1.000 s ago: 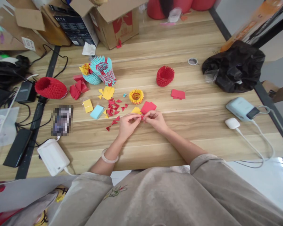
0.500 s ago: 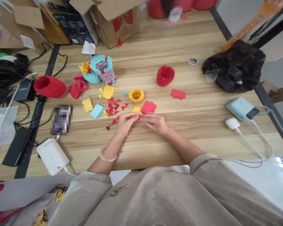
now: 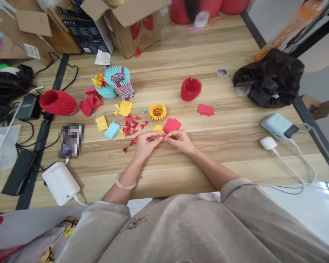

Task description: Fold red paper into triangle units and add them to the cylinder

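Between my fingertips is a small piece of red paper (image 3: 162, 136), mostly covered. My left hand (image 3: 148, 145) pinches it from one side, and my right hand (image 3: 180, 141) grips its other side. Just beyond them lie a stack of red paper sheets (image 3: 172, 125) and some yellow paper (image 3: 158, 128). Folded red paper triangles (image 3: 130, 125) are scattered to the left of my left hand. A yellow and red ring of folded paper (image 3: 158, 113) stands farther back, with a red folded-paper basket (image 3: 191, 88) behind it to the right.
At the left are a turquoise and red paper vase (image 3: 120, 83), a red paper piece (image 3: 58, 102), a phone (image 3: 71, 140) and a white power bank (image 3: 61, 183). Boxes (image 3: 134, 31) line the back. On the right lie a black plastic bag (image 3: 271, 78) and a blue power bank (image 3: 279, 126).
My right hand's fingers have bent more, and its thumb now shows against the red paper. Both hands stay in nearly the same place, and the view has shifted slightly.
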The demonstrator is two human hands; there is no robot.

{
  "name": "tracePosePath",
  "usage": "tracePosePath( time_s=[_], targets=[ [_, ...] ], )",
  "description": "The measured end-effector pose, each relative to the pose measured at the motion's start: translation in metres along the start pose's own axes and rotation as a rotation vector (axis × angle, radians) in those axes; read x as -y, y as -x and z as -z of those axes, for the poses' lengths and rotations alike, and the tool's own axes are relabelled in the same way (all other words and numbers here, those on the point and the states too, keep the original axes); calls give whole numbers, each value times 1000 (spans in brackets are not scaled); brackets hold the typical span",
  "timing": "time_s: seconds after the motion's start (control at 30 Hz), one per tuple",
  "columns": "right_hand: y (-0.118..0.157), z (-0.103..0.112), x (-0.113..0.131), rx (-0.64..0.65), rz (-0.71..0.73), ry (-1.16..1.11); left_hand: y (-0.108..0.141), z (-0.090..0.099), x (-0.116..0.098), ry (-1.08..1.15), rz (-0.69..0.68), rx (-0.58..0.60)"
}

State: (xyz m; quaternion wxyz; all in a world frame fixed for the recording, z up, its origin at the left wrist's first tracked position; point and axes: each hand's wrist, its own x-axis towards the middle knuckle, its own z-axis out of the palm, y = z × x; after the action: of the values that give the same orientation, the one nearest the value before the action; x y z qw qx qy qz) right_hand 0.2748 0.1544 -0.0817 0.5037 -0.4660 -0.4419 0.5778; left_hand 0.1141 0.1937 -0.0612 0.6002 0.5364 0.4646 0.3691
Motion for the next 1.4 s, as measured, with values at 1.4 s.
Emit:
tracePosePath(
  time_s=[1.4],
  targets=[
    [-1,0,4,40,-101,-220,2,3,-8,32,-66,114]
  ],
)
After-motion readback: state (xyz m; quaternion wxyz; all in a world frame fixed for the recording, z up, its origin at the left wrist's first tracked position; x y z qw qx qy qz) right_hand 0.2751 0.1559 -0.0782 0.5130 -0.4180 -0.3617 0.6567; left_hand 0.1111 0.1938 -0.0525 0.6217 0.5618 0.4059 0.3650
